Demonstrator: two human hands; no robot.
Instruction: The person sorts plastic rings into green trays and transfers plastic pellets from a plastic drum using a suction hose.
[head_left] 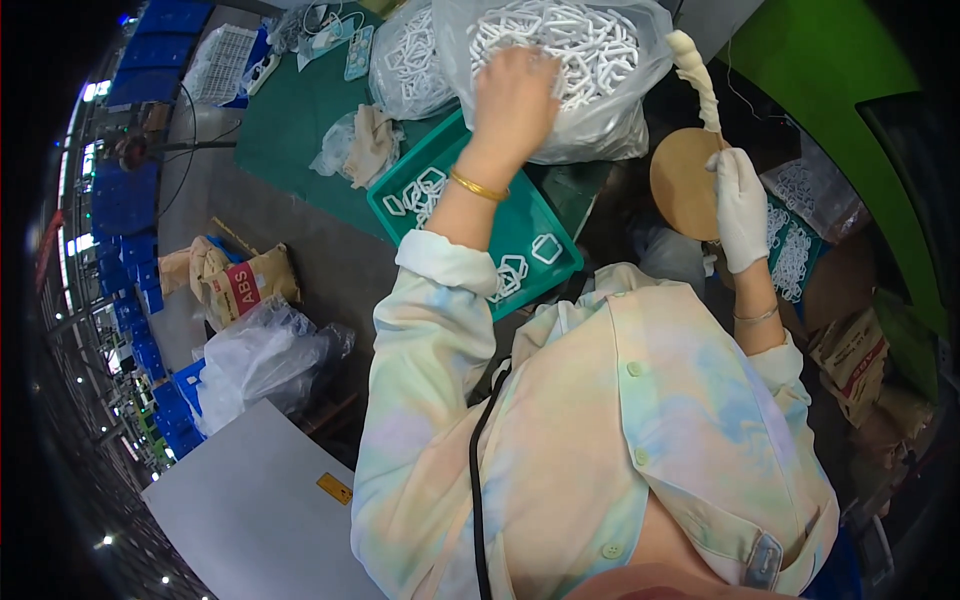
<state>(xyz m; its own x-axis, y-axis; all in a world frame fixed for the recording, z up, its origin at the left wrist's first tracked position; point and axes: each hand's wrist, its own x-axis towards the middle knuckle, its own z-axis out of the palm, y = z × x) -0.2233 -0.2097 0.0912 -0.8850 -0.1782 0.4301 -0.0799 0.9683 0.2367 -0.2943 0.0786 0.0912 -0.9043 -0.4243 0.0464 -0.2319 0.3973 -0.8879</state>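
Observation:
My bare left hand [515, 105], with a gold bangle at the wrist, reaches over a clear plastic bag [610, 130] full of white plastic frame-shaped parts [600, 55]. Its fingertips are blurred against the parts, so I cannot tell whether they grip any. Below that forearm lies a green tray [545, 205] with some loose white frames [546, 248] in it. My right hand [741, 205], in a white glove, is closed round the lower end of a stick [695, 80] wrapped in cream-coloured material. The wrapped end points up, to the right of the bag.
Another bag of white parts [410, 65] and a beige cloth [370, 145] lie on the green tabletop [290, 130]. A round brown stool top [690, 182] is by my right hand. Beyond it sits a tray of white parts [792, 262]. Sacks [250, 285] and a grey cabinet [260, 500] are at left.

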